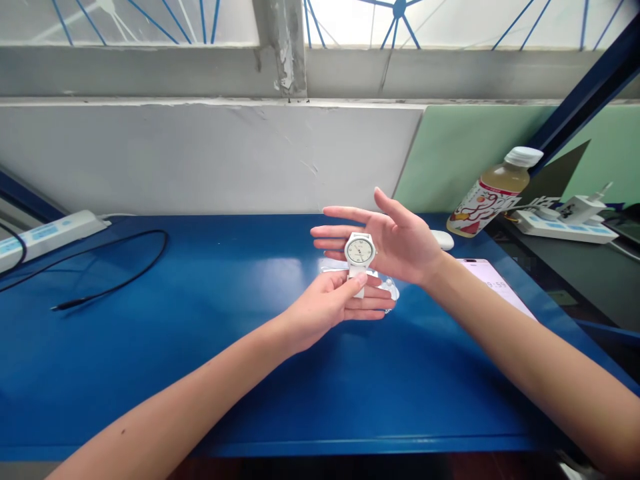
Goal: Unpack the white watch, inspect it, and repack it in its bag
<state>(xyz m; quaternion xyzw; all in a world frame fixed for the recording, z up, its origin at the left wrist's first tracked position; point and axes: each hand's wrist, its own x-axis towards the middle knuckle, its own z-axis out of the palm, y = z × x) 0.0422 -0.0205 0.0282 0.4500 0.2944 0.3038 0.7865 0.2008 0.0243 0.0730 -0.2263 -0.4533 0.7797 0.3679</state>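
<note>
A white wristwatch [360, 250] with a round pale dial is held up over the blue desk. My left hand [337, 297] pinches its strap between thumb and fingers, palm up. Just beyond it, my right hand [395, 240] is open with fingers spread toward the left and the thumb raised. The watch face overlaps the right palm and fingers in view; whether it touches them I cannot tell. Behind and under my left hand lies a clear, shiny item [393, 291], mostly hidden, its kind not clear.
On the blue desk [200, 373] a black cable [135, 287] and a white power strip [55, 237] lie left. To the right are a phone [500, 287], a small white case [443, 240], a drink bottle [493, 193] and another power strip [565, 227] with a charger.
</note>
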